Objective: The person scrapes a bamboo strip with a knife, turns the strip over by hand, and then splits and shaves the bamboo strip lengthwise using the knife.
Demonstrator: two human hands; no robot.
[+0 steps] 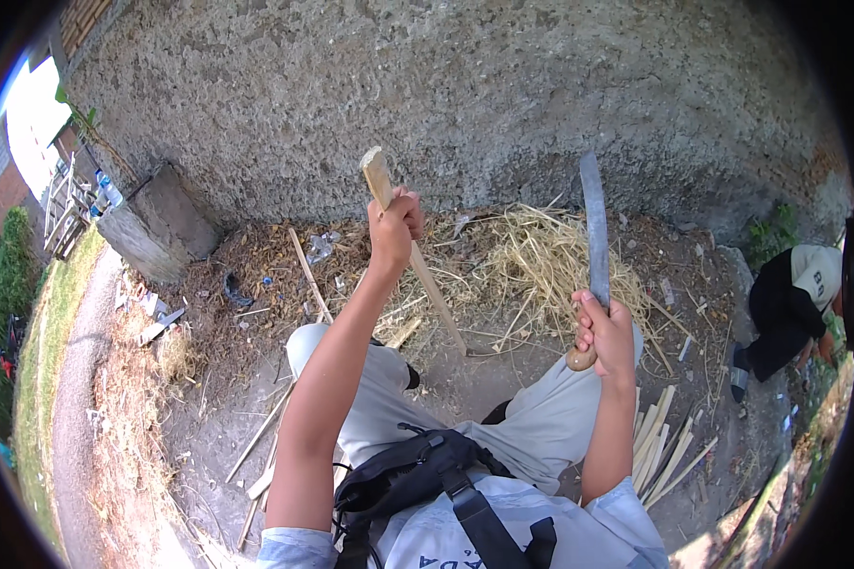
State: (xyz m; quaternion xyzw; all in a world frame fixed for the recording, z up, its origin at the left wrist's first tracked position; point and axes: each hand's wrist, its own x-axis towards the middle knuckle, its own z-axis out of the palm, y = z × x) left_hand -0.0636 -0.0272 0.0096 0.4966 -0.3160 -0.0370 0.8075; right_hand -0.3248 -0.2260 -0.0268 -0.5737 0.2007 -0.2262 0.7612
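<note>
In front of me my left hand point(396, 228) is closed round a long pale strip of split bamboo or wood point(377, 180). The strip slants, with its blunt end above the fist and its thin lower end reaching down to the ground between my knees. On the other side my right hand point(605, 337) grips the brown wooden handle of a machete point(595, 223). Its long grey blade points up and away from me, apart from the strip. Beyond the right hand lies a heap of straw-coloured shavings point(550, 251).
A rough concrete wall point(446, 95) rises ahead. Pale split strips point(664, 446) lie by my right side. To the left stands a concrete block point(161, 228) beside a plastic bottle point(109, 187). Another person point(797, 303) sits or crouches at the far right.
</note>
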